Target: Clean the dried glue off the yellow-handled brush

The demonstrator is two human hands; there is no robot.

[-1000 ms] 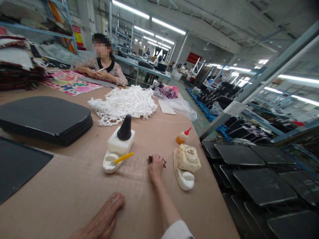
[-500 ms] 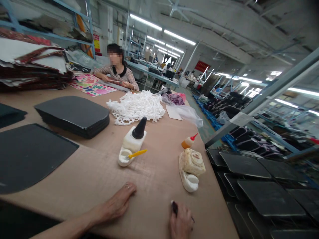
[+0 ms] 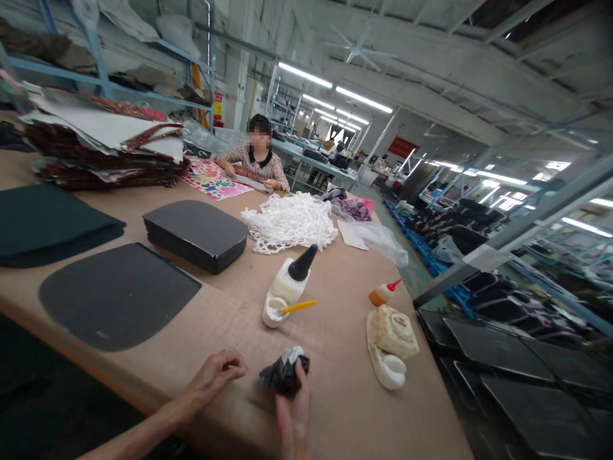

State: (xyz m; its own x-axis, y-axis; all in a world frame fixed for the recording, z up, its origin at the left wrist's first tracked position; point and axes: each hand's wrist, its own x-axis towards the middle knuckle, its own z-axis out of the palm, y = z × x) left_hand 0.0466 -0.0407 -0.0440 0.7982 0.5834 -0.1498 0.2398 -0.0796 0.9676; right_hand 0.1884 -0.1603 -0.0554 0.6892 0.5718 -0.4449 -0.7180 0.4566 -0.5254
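Observation:
My right hand (image 3: 294, 399) is closed around a crumpled black bundle (image 3: 285, 374) with a whitish patch on top; I cannot tell its material. Just left of it is my left hand (image 3: 218, 374), fingers loosely bent and apart, nothing visible in them. Beyond my hands stands a white glue bottle (image 3: 287, 284) with a black cone nozzle, on a base whose small cup holds a yellow-handled brush (image 3: 300, 306). To the right sits a stained cream container (image 3: 395, 329) with a white cup at its near end. A small amber bottle (image 3: 380, 294) with a red tip lies behind it.
A flat dark panel (image 3: 119, 297) and a stack of dark panels (image 3: 196, 230) lie at left on the brown table (image 3: 345, 409). White netting-like strips (image 3: 290, 223) are heaped farther back. A co-worker (image 3: 256, 160) sits across the table. Dark boards (image 3: 531, 390) fill the right side.
My right hand has moved left and now holds up the black bundle, its palm turned upward. My left hand has shifted slightly left. The camera view has swung to the left.

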